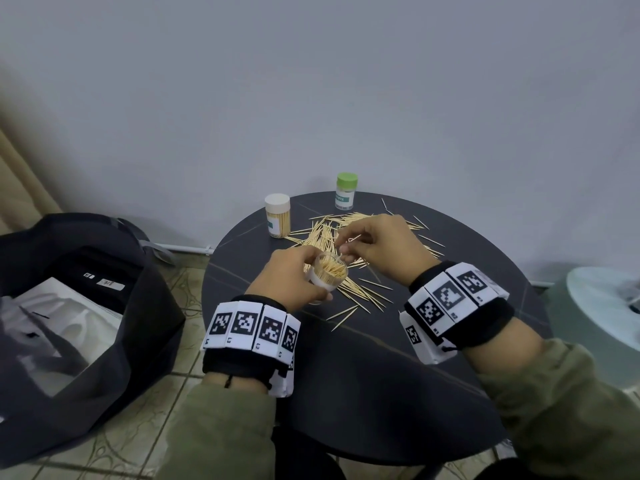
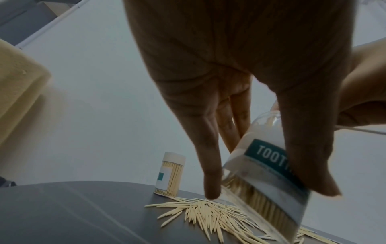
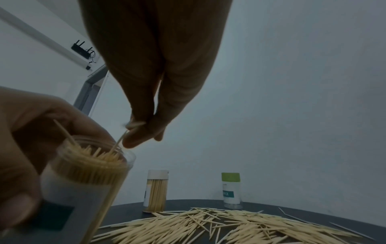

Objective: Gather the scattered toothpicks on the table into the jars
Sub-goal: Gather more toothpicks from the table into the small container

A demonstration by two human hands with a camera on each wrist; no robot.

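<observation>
Round dark table (image 1: 398, 375) against grey wall (image 1: 311, 81), toothpicks (image 1: 349, 292) scattered

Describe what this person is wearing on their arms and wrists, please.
Both arms wear olive-green sleeves. Each wrist carries a black strap ringed with white blocks printed with black square-pattern markers: the left wristband and the right wristband. The hands are bare, without gloves.

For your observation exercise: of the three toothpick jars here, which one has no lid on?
The jar held in the left hand: the held jar shows bare toothpick tips, while the white-lidded jar and green-lidded jar stay capped.
</observation>
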